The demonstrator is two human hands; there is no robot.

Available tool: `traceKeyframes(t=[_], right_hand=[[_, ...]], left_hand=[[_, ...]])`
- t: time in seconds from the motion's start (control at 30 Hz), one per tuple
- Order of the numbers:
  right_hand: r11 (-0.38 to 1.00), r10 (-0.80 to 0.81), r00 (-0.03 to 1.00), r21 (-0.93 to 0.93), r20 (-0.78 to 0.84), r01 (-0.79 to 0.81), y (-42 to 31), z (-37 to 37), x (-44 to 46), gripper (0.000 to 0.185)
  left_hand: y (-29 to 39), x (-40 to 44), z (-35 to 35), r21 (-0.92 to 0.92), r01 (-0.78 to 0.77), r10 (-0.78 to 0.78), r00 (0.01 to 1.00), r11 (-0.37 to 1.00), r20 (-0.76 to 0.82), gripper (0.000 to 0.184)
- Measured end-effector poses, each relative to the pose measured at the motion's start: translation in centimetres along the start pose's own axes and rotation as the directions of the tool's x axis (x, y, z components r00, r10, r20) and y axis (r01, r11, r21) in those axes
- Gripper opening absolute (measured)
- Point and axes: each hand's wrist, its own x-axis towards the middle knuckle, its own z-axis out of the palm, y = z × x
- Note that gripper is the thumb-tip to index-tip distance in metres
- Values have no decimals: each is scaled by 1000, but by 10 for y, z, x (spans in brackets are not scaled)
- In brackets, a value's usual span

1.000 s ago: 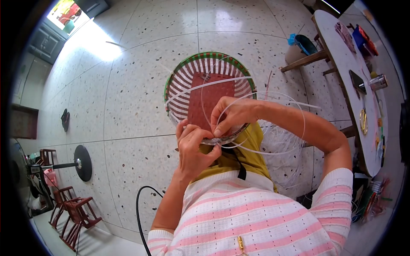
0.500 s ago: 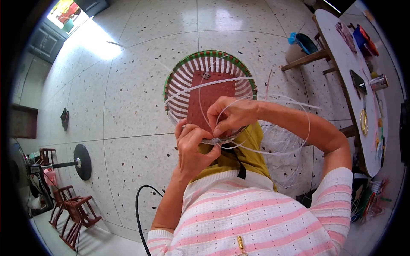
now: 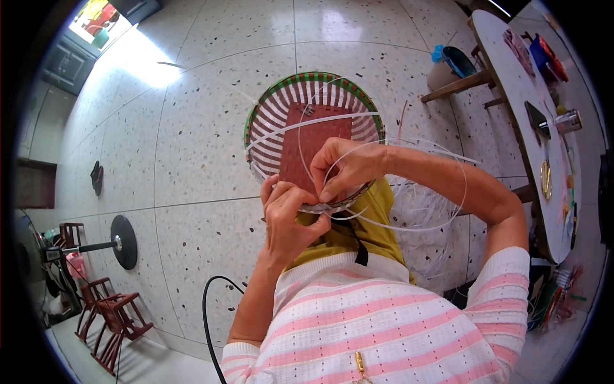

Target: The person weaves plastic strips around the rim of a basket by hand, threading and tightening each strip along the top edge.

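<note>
A round basket (image 3: 269,115) with brown-and-white striped sides, a green-and-red rim and a reddish-brown base (image 3: 326,131) sits at my lap. My left hand (image 3: 284,214) is closed around the near rim, thumb below and fingers over the edge. Just to its right, my right hand (image 3: 348,169) pinches a thin white plastic strip (image 3: 398,227) at the inside of that rim. The strip loops out to the right past my forearm. A wider white band (image 3: 320,121) spans the basket's opening. My fingertips partly hide where the strip meets the rim.
Loose white strips (image 3: 425,205) lie heaped on the floor right of my knee. A white table (image 3: 511,83) at right holds gold-handled scissors (image 3: 545,180), a phone (image 3: 537,120) and a metal cup (image 3: 568,121). A stand's round black base (image 3: 123,242) and small chairs (image 3: 121,317) are at left.
The basket has tilted or shifted very slightly toward the far side. Both hands keep nearly the same grip, and the right hand has moved up a little.
</note>
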Motion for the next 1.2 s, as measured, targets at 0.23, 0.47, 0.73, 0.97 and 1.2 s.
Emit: traceKeyframes(t=[0.23,0.47,0.73,0.97,1.2], right_hand=[[997,57,997,39,56,-60,5,-2,1,14],[991,131,990,-3,-45,-131,2,-4,-3,20],[990,138,989,-7,47,-138,5,-5,0,26],[983,174,982,66,-69,-169,2,-10,-2,27],[985,128,991,-110,-32,-131,-3,-17,-1,28]], left_hand=[[2,1,-1,4,4,-4,1000,1000,11,25],[-3,3,0,-4,-24,24,1000,1000,13,25],[-5,3,-2,-14,-26,26,998,1000,58,25],[-9,8,-1,-32,-21,23,997,999,68,30],[-15,12,0,-37,-26,28,997,999,73,28]])
